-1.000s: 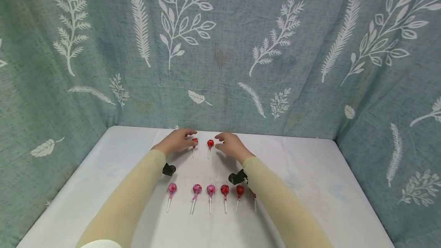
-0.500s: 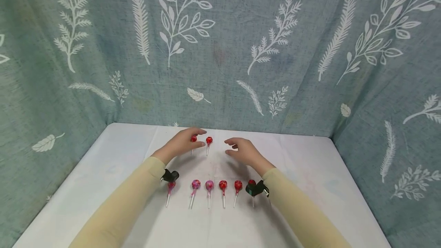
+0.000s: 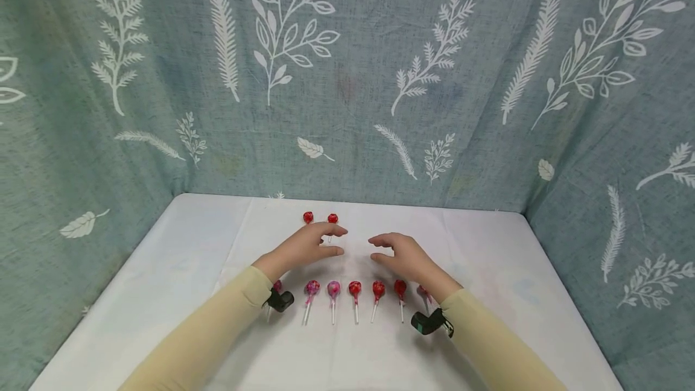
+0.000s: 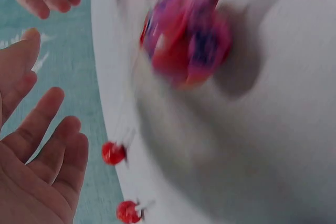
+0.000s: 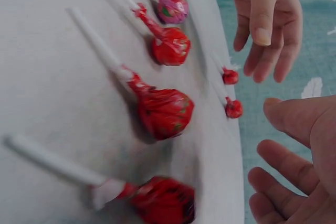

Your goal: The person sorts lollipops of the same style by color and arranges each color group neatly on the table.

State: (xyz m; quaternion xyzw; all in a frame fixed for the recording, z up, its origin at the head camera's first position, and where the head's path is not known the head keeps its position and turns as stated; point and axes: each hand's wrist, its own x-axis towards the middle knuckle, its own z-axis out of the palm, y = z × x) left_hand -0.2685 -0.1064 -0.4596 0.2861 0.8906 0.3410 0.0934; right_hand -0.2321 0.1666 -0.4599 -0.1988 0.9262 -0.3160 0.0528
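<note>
My left hand [image 3: 304, 247] hovers between a back pair of red lollipops and a front row, its fingers loosely extended and holding nothing. The two back lollipops, one red lollipop [image 3: 308, 217] and another [image 3: 333, 218], lie just beyond its fingers, their sticks partly hidden. My right hand [image 3: 408, 257] faces it with thumb and fingers apart, also holding nothing. In the front row, pink-purple lollipops [image 3: 333, 289] lie at the left and red lollipops [image 3: 378, 289] toward the middle and right. The row's leftmost lollipop is mostly hidden by the left wrist; the rightmost lies by the right wrist.
A white cloth [image 3: 488, 270] covers the table. Behind and at both sides hangs a grey-green curtain [image 3: 347, 155] with white leaf prints. Small black cameras sit on the left wrist [image 3: 281, 301] and right wrist [image 3: 429, 322].
Both hands have drawn back from the two red lollipops at the rear, toward the front row. My right hand has also shifted right, uncovering more of the row's right end.
</note>
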